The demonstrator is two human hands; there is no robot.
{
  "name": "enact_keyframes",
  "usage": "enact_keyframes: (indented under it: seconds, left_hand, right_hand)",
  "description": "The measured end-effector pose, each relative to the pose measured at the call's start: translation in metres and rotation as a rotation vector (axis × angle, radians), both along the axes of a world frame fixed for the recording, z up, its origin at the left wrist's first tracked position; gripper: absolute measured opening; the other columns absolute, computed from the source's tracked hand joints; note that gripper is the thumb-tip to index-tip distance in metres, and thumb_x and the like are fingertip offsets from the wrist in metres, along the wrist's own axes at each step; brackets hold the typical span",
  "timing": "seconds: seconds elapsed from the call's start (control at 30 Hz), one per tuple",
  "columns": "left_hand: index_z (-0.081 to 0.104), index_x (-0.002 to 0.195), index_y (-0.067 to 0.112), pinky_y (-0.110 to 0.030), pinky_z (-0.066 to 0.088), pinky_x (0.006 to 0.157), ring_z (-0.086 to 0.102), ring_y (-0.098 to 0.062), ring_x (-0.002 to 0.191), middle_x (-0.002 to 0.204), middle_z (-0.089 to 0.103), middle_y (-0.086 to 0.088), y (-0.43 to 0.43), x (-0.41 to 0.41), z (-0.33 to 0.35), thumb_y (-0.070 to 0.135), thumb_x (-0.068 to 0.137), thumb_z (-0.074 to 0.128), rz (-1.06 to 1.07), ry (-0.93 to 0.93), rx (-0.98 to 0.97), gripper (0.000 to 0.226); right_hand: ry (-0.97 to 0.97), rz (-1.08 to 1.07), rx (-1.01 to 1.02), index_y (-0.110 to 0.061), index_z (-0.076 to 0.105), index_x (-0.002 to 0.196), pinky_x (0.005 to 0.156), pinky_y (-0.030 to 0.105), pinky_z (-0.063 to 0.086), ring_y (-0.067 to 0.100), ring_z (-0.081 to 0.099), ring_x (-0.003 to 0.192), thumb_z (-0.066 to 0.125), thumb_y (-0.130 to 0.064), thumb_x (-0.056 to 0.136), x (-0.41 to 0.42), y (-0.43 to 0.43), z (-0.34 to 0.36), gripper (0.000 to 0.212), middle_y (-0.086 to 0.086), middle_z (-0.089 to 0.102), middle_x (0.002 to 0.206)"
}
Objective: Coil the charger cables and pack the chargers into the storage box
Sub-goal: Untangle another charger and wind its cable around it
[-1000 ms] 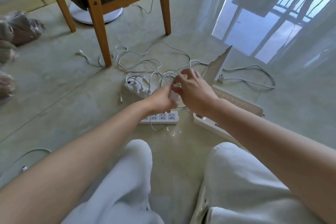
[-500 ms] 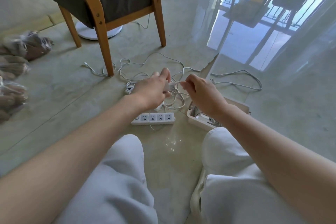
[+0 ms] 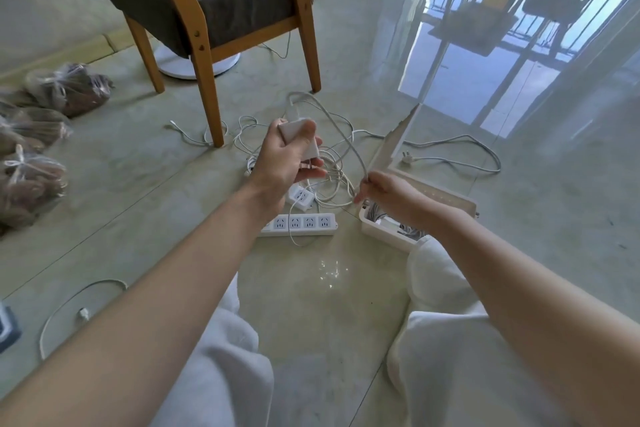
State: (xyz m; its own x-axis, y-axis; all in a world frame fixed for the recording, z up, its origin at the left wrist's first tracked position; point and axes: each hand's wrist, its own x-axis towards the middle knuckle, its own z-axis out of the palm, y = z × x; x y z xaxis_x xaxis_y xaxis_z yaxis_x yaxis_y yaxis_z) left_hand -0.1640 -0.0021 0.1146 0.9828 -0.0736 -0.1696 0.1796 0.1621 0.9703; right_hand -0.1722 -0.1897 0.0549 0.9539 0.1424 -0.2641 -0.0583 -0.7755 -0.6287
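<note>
My left hand (image 3: 284, 163) grips a white charger block (image 3: 299, 139), lifted above the floor. Its white cable (image 3: 341, 128) arcs up from the block's top and down to my right hand (image 3: 388, 191), which pinches it just above the storage box. The white storage box (image 3: 377, 230) lies on the floor by my right knee, its lid (image 3: 396, 140) standing open, with some cables inside. More tangled white cables (image 3: 332, 184) and another white charger (image 3: 301, 198) lie on the floor between my hands.
A white power strip (image 3: 301, 224) lies in front of my knees. A wooden chair (image 3: 214, 10) stands behind the cables. Plastic bags (image 3: 38, 135) sit at the left. A loose cable (image 3: 69, 305) lies at lower left, and a plug with its cord (image 3: 450, 159) lies right of the lid.
My left hand has lifted the charger block up off the pile. My right hand has slid down and right along its cable, so the cable now arcs between my hands.
</note>
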Motion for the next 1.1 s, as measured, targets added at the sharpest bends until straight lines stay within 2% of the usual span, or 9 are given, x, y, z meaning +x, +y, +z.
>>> enact_keyframes:
  seconds: [0.13,0.3,0.43,0.6,0.73,0.8,0.93,1.0,1.1]
  left_hand:
    - [0.046,0.106,0.010,-0.023,0.051,0.048,0.055,-0.012,0.056,0.084,0.058,-0.003,0.002,0.005,-0.008,0.033,0.094,0.053,0.141,0.130,-0.106,0.027]
    - [0.045,0.098,0.015,-0.025,0.048,0.046,0.051,-0.014,0.052,0.090,0.058,-0.011,0.017,0.018,-0.021,0.032,0.094,0.057,0.262,0.049,0.242,0.021]
    - [0.047,0.097,0.020,-0.040,0.056,0.071,0.061,-0.021,0.072,0.091,0.057,-0.008,0.017,0.016,-0.017,0.032,0.095,0.054,0.184,0.232,0.063,0.014]
    - [0.047,0.105,0.015,-0.054,0.051,0.084,0.060,-0.039,0.095,0.100,0.055,-0.016,0.006,0.006,-0.006,0.030,0.098,0.047,0.046,0.424,-0.353,0.017]
    - [0.051,0.094,0.013,-0.034,0.051,0.069,0.057,-0.021,0.067,0.082,0.051,-0.009,0.006,0.004,-0.011,0.030,0.096,0.049,0.004,0.376,-0.069,0.017]
    - [0.052,0.092,0.014,-0.030,0.048,0.063,0.054,-0.018,0.064,0.082,0.051,-0.008,0.008,0.000,-0.016,0.031,0.094,0.050,-0.158,0.375,0.175,0.017]
    - [0.055,0.096,0.012,-0.027,0.050,0.060,0.057,-0.014,0.058,0.074,0.058,-0.004,0.009,-0.013,-0.013,0.027,0.094,0.052,-0.597,0.377,0.357,0.016]
    - [0.056,0.096,0.014,-0.025,0.049,0.062,0.057,-0.011,0.060,0.074,0.056,-0.002,0.007,-0.017,-0.009,0.026,0.094,0.052,-0.699,0.327,0.353,0.012]
    - [0.058,0.098,0.019,-0.022,0.047,0.071,0.056,-0.008,0.072,0.084,0.056,0.001,0.006,-0.013,-0.011,0.033,0.095,0.051,-0.577,0.159,0.278,0.016]
  right_hand:
    - [0.101,0.000,0.079,-0.018,0.053,0.068,0.061,0.019,0.042,0.001,0.052,0.052,0.039,-0.011,0.096,0.000,0.006,-0.006,0.032,0.000,0.067,0.072]
    - [-0.355,-0.266,0.069,-0.021,0.067,0.085,0.055,0.022,0.034,0.007,0.043,0.053,0.041,-0.023,0.097,-0.004,0.015,0.021,0.029,-0.011,0.048,0.054]
    - [-0.311,-0.032,0.097,-0.022,0.070,0.082,0.047,0.012,0.033,0.007,0.036,0.042,0.046,-0.030,0.096,-0.033,0.027,0.036,0.029,-0.009,0.045,0.048]
    - [-0.063,0.353,-0.212,-0.016,0.061,0.086,0.054,0.020,0.041,0.002,0.050,0.049,0.042,-0.031,0.097,-0.048,0.040,0.013,0.027,-0.005,0.058,0.061]
    - [0.115,0.253,-0.351,-0.009,0.046,0.116,0.078,0.033,0.043,0.027,0.058,0.099,0.045,-0.022,0.095,-0.039,0.030,-0.011,0.024,0.010,0.060,0.110]
    - [0.183,0.127,-0.229,-0.004,0.026,0.134,0.085,0.031,0.043,0.028,0.053,0.110,0.054,-0.023,0.092,-0.032,0.026,-0.016,0.054,0.014,0.051,0.126]
    - [-0.101,-0.046,0.111,-0.004,0.014,0.143,0.106,0.022,0.028,0.021,0.038,0.132,0.067,-0.015,0.083,-0.023,0.032,-0.007,0.081,0.012,0.035,0.145]
    - [-0.180,-0.030,0.208,-0.007,0.024,0.141,0.097,0.014,0.030,0.019,0.046,0.123,0.070,-0.009,0.079,-0.019,0.037,-0.004,0.077,0.010,0.045,0.137]
    - [-0.038,-0.065,0.494,-0.012,0.051,0.113,0.087,0.029,0.047,0.024,0.062,0.092,0.069,-0.013,0.079,-0.016,0.042,0.001,0.038,0.012,0.064,0.100]
